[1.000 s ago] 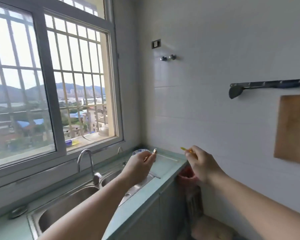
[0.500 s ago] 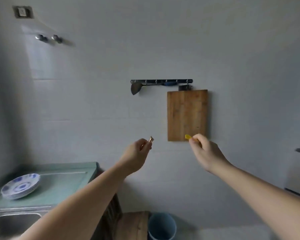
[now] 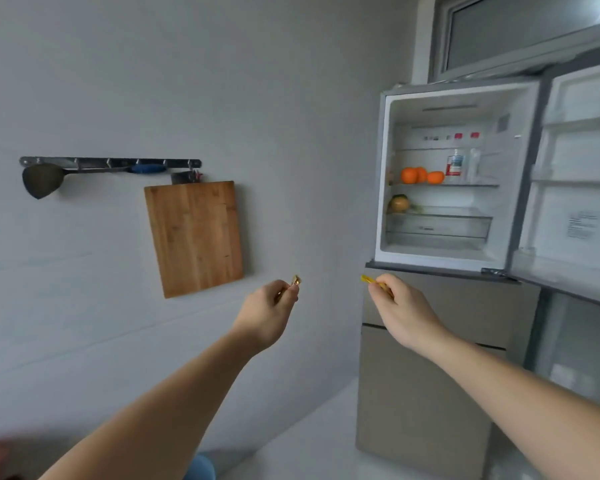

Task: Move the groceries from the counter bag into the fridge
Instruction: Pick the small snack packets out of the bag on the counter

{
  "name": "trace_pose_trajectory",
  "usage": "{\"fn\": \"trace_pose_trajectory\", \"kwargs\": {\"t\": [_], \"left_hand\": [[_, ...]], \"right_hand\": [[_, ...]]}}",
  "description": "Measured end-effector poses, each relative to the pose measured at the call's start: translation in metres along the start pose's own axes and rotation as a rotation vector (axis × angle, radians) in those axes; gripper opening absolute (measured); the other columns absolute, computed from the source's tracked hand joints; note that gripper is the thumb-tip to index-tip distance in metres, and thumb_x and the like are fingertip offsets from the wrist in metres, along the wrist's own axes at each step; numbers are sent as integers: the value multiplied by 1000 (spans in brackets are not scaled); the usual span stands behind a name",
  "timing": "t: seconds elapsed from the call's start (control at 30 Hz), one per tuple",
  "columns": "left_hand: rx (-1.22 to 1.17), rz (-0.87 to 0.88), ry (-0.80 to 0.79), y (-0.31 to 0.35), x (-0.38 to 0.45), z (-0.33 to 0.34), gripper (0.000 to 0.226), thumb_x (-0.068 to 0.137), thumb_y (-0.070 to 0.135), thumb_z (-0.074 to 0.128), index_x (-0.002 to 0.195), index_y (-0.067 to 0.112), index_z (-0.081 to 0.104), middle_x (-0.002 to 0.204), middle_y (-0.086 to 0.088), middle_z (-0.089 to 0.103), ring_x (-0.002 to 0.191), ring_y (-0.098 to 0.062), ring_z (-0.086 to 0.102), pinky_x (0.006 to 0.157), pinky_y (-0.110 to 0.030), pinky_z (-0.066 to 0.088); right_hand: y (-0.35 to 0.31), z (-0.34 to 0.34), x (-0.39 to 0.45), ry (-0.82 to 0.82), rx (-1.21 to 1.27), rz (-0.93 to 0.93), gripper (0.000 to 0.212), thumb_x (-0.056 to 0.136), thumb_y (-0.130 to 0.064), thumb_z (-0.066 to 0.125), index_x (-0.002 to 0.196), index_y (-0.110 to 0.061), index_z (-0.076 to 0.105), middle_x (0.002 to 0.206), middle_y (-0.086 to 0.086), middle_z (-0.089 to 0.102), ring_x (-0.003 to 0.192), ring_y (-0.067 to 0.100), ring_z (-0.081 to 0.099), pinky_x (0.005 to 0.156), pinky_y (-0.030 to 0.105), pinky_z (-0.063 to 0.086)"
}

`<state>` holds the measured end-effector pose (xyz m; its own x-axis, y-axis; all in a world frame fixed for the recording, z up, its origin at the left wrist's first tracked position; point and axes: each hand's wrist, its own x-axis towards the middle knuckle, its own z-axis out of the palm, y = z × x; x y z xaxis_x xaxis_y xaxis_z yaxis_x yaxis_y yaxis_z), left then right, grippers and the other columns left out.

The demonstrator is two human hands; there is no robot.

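Groceries here are 2 tiny pieces, well short of the open fridge (image 3: 444, 174): a gold-wrapped one (image 3: 296, 280) pinched in the left hand's (image 3: 267, 311) fingers, a yellow one (image 3: 370, 280) pinched in the right hand (image 3: 400, 311); I'd carry both level to the shelf beside the 3 oranges (image 3: 421, 176); the bottle label (image 3: 454, 165) and door sticker (image 3: 582, 225) are too blurred to read

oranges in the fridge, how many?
3, in a row on the middle glass shelf of the open fridge: left round orange, middle one partly hidden behind it, right one. More could sit behind.
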<state>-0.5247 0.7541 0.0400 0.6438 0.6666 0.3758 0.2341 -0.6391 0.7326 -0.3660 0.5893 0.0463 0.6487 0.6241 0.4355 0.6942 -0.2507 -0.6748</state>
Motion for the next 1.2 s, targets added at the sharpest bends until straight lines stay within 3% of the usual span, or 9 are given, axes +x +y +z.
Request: {"fn": "trace_pose_trajectory", "kwargs": {"t": [0.17,0.3,0.47,0.63,0.8,1.07,1.2], "left_hand": [[-33,73,-63,49,6,59,35,99,40,43,88,14,63,63,5,50,56,-13,46,54,-26,36],[-15,146,-99,78,8,100,33,100,38,43,88,14,63,59,8,46,53,-8,43,47,-15,31],[-28,215,-182,108,26,145,32,100,37,43,88,14,63,57,7,44,50,-9,40,46,-14,32],[-67,273,-259,128,55,184,31,100,36,43,91,14,62,67,2,51,60,-13,46,50,-17,36],[-115,315,-300,129,99,211,30,101,35,42,91,14,62,67,3,51,66,-15,48,60,-24,39],[-272,367,-356,101,208,243,29,99,33,43,86,13,60,67,2,47,60,-13,40,56,-24,37],[-282,389,-395,89,252,266,31,100,37,42,88,14,61,68,2,49,61,-14,42,57,-24,37]], "right_hand": [[42,-52,-10,54,-23,55,29,99,-37,41,83,-16,52,61,-4,48,59,18,43,56,31,34],[70,-87,-18,84,-43,92,28,99,-38,41,88,-16,54,63,-4,49,61,18,45,57,31,35],[95,-127,-19,106,-50,115,26,100,-38,39,91,-19,56,62,-6,45,56,13,42,54,29,32],[109,-155,6,172,-95,90,25,100,-34,41,89,-18,57,64,-3,46,58,14,42,56,30,32],[129,-153,39,226,-167,104,22,98,-34,43,83,-25,56,63,-2,49,59,16,44,57,31,34],[146,-129,132,277,-309,157,23,97,-26,44,84,-15,60,73,11,59,61,18,45,55,31,32],[170,-115,166,284,-333,195,23,97,-29,45,83,-19,61,73,7,59,64,21,50,56,31,35]]}}
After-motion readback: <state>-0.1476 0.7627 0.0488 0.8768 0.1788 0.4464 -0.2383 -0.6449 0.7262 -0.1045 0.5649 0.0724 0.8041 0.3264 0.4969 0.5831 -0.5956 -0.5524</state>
